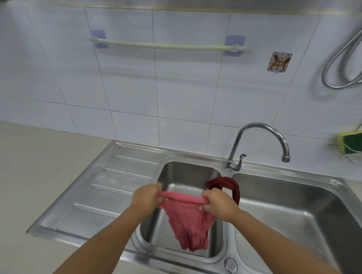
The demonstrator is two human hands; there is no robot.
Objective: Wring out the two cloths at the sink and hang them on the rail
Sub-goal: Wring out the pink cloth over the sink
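Note:
A pink cloth (190, 221) hangs over the small left basin of the steel sink (104, 187). My left hand (146, 197) grips its top edge on the left and my right hand (218, 204) grips it on the right, so the cloth is stretched between them and droops below. A dark red cloth (225, 183) lies draped over the divider between the two basins, just behind my right hand. The pale green rail (169, 45) is fixed to the tiled wall above, with nothing on it.
A chrome tap (260, 143) stands behind the divider, its spout over the large right basin. A wire rack with a yellow-green sponge (354, 145) hangs at the right edge. A metal hose (347, 60) loops on the wall. A hook sticker (279, 62) is right of the rail.

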